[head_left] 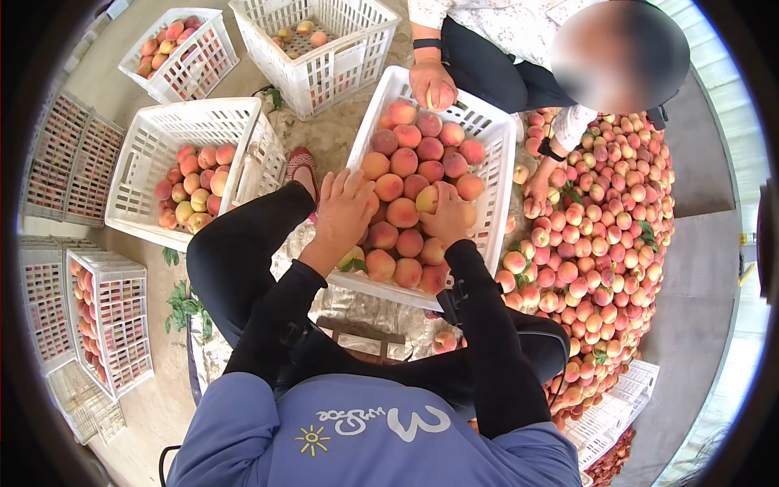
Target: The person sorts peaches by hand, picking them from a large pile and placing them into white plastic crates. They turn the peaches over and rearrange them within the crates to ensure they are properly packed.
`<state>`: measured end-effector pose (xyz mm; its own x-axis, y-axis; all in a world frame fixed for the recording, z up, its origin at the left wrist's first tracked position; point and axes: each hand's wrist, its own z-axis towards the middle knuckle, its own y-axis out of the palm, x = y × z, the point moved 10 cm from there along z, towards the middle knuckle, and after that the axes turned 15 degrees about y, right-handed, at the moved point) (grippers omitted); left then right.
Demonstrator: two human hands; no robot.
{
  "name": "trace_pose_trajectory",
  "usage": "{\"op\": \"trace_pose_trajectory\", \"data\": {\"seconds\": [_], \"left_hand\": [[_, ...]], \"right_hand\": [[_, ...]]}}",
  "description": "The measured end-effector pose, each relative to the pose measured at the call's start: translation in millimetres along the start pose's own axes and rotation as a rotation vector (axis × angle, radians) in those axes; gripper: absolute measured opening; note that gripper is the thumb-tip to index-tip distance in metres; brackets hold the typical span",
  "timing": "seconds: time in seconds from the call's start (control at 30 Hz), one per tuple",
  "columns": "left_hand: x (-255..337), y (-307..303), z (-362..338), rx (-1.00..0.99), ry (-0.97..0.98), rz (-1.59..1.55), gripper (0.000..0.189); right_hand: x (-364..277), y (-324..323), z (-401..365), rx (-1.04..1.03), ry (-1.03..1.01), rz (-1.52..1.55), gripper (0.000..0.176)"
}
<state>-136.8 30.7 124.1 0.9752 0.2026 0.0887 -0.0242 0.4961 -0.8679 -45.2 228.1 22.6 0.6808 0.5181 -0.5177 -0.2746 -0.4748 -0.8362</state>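
My left hand [345, 204] is lying splayed on round pink-orange peaches [403, 162] filling a white slatted plastic crate [497, 187]. At three o'clock, my right hand [450, 217] is clasping one yellowish peach [427, 199], half hiding it.

Wearer, seen from above. Torso: blue-violet garment [365, 446], smooth fabric, white stylised lettering [381, 420] across the chest, small yellow sun mark [312, 440] beside it. Arms: black long sleeves, left sleeve [276, 316] and right sleeve [487, 325] alike, close-fitting, creased at the elbows, ending at the wrists. Left hand [345, 207] and right hand [449, 217] bare. Legs: black trousers [235, 252], plain, same shade as the sleeves. One foot visible: red-pink low-cut shoe [302, 166], open over the instep. Small black strap or clip [452, 299] near the right elbow; detail too small to resolve.
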Motion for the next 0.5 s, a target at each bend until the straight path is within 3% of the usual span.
{"op": "trace_pose_trajectory", "data": {"seconds": [0.07,0.2,0.27,0.3,0.37,0.4,0.47,0.5], "left_hand": [[-10.9,9.9,-7.2,-0.038,-0.069,-0.068,0.049],[12.4,7.8,5.4,0.009,-0.042,-0.214,0.052],[24.7,13.8,6.6,0.066,-0.196,-0.610,0.057],[35.2,14.0,8.8,0.061,-0.193,-0.609,0.057],[50.7,38.7,-2.8,0.195,-0.477,-1.408,0.059],[59.1,27.3,-2.9,0.178,-0.475,-1.406,0.059],[80.5,12.2,-7.4,0.148,-0.648,-1.756,0.048],[83.5,12.0,-15.5,0.174,-0.635,-1.736,0.038]], "right_hand": [[-4.5,1.7,-2.1,0.013,0.071,0.016,0.075],[-5.7,-13.8,-8.7,0.016,-0.048,0.181,0.077],[-30.4,-34.2,-32.9,0.015,-0.086,0.237,0.077],[-48.8,-47.1,-51.6,0.009,-0.120,0.296,0.077],[-81.1,-63.7,-95.9,0.014,-0.206,0.280,0.077],[-99.8,-70.3,-121.0,0.021,-0.294,0.259,0.077],[-107.1,-79.7,-151.4,0.057,-0.221,0.211,0.079],[-106.8,-87.7,-165.9,0.093,-0.202,0.234,0.079]]}}
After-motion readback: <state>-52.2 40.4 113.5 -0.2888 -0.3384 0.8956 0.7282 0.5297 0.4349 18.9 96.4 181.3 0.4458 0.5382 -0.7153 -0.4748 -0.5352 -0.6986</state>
